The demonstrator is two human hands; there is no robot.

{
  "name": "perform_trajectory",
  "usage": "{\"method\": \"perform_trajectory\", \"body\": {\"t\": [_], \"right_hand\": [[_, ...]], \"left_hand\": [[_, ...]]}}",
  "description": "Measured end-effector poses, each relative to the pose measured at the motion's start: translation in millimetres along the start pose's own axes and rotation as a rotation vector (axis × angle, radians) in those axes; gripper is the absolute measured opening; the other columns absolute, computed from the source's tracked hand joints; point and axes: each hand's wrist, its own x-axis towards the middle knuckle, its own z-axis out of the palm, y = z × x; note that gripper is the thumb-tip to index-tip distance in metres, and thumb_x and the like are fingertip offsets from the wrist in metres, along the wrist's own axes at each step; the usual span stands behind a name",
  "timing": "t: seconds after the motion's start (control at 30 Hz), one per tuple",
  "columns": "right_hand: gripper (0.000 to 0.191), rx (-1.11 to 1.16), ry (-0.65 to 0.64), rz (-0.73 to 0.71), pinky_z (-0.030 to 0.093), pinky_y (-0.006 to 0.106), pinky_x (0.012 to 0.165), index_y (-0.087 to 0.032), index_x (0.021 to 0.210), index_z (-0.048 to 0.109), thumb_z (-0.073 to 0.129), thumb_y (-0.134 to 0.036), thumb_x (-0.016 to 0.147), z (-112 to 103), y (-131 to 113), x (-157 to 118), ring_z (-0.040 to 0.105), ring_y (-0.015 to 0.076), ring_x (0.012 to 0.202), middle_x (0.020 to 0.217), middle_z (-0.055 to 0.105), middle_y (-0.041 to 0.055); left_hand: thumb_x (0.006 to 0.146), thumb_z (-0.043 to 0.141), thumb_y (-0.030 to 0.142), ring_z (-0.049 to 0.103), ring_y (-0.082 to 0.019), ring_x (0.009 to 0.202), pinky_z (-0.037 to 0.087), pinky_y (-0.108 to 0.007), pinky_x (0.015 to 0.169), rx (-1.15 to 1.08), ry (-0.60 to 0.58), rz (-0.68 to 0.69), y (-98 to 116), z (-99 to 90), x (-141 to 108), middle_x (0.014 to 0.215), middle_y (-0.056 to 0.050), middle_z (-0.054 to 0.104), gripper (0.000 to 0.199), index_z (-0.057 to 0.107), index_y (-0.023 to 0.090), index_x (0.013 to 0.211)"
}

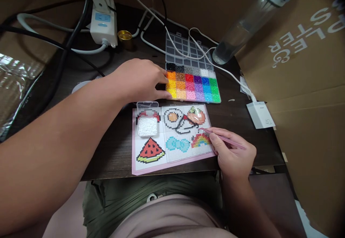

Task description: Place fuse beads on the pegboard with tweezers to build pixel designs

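Observation:
My left hand (145, 79) reaches across to the bead box (193, 100), its thumb and fingers gripping the left side. The box's compartments hold small beads sorted by colour. Pink tweezers (226, 138) are pinched in my right hand (235, 155), their tip over the clear pegboard (179, 158). The pegboard lies on a pattern sheet (138, 168) with pixel pictures, including a watermelon slice (151, 151). Black and a few red beads form an outline on the board. Left of it, a small open case (147, 126) of white beads rests on the sheet.
A power strip (104, 26) with cables and a small gold cup (125, 39) stand at the back left. White cable crosses the box's open lid (172, 51). A clear bottle (239, 33) and a white charger (261, 115) are at right. Cardboard walls (309, 97) surround the desk.

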Motion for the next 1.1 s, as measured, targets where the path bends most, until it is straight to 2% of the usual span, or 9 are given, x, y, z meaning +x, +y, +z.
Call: {"method": "perform_trajectory", "body": {"t": [0.13, 0.23, 0.33, 0.6, 0.73, 0.83, 1.0, 1.1], "right_hand": [[0.004, 0.018, 0.018, 0.030, 0.082, 0.038, 0.071, -0.026, 0.094, 0.102, 0.102, -0.029, 0.096, -2, 3, 0, 0.096, 0.0302, 0.079, 0.095, 0.098, 0.0103], [0.008, 0.020, 0.035, 0.053, 0.082, 0.040, 0.071, -0.025, 0.094, 0.102, 0.103, -0.032, 0.097, -3, 8, -2, 0.095, 0.0302, 0.077, 0.095, 0.098, 0.0115], [0.010, 0.018, 0.036, 0.054, 0.082, 0.041, 0.071, -0.025, 0.094, 0.102, 0.102, -0.033, 0.099, -5, 11, -3, 0.095, 0.0297, 0.076, 0.095, 0.098, 0.0115], [0.006, -0.006, 0.009, 0.012, 0.084, 0.040, 0.073, -0.026, 0.092, 0.102, 0.101, -0.030, 0.095, -2, 1, 0, 0.097, 0.0312, 0.081, 0.094, 0.098, 0.0099], [0.005, 0.002, 0.009, 0.020, 0.084, 0.039, 0.074, -0.026, 0.093, 0.102, 0.101, -0.028, 0.097, -3, 2, 0, 0.098, 0.0313, 0.082, 0.095, 0.099, 0.0101], [0.009, 0.003, 0.013, 0.023, 0.084, 0.041, 0.074, -0.025, 0.093, 0.102, 0.103, -0.033, 0.098, -3, 4, -1, 0.098, 0.0325, 0.083, 0.097, 0.099, 0.0111], [0.019, -0.013, 0.019, 0.030, 0.085, 0.043, 0.075, -0.023, 0.092, 0.101, 0.102, -0.040, 0.101, -3, 6, -2, 0.098, 0.0333, 0.083, 0.095, 0.098, 0.0125], [0.020, -0.023, 0.020, 0.043, 0.083, 0.043, 0.072, -0.023, 0.091, 0.101, 0.102, -0.041, 0.100, -4, 6, -3, 0.096, 0.0327, 0.080, 0.094, 0.098, 0.0128]], "left_hand": [[0.112, 0.070, 0.073, 0.080, -0.040, 0.158, 0.066, -0.050, 0.126, -0.016, -0.038, -0.046, 4, -4.2, -1, 0.173, -0.001, 0.083, 0.058, 0.093, 0.038, 0.151], [0.114, 0.066, 0.072, 0.082, -0.036, 0.153, 0.068, -0.047, 0.120, 0.036, -0.026, -0.005, 5, -5.7, -1, 0.172, 0.000, 0.084, 0.057, 0.093, 0.037, 0.151], [0.113, 0.067, 0.073, 0.082, -0.036, 0.153, 0.067, -0.045, 0.121, 0.036, -0.027, -0.011, 4, -4.5, 0, 0.171, 0.001, 0.084, 0.058, 0.093, 0.038, 0.150], [0.111, 0.064, 0.077, 0.081, -0.038, 0.155, 0.064, -0.050, 0.129, -0.039, -0.004, 0.001, -2, 0.8, -1, 0.172, 0.000, 0.084, 0.061, 0.095, 0.039, 0.147], [0.111, 0.068, 0.074, 0.081, -0.037, 0.155, 0.065, -0.047, 0.125, -0.025, -0.020, -0.007, 0, -1.6, -1, 0.171, 0.000, 0.085, 0.056, 0.095, 0.038, 0.145], [0.111, 0.069, 0.072, 0.082, -0.037, 0.153, 0.066, -0.047, 0.123, -0.013, -0.020, -0.009, 3, -3.8, 1, 0.171, 0.000, 0.085, 0.054, 0.095, 0.037, 0.144], [0.110, 0.071, 0.073, 0.078, -0.041, 0.161, 0.063, -0.050, 0.130, -0.039, -0.054, -0.051, 3, -4.4, 0, 0.175, 0.001, 0.082, 0.057, 0.094, 0.038, 0.148], [0.110, 0.066, 0.075, 0.080, -0.039, 0.158, 0.064, -0.050, 0.130, -0.044, -0.020, -0.012, 0, -2.2, -1, 0.174, 0.000, 0.082, 0.059, 0.094, 0.039, 0.148]]}}
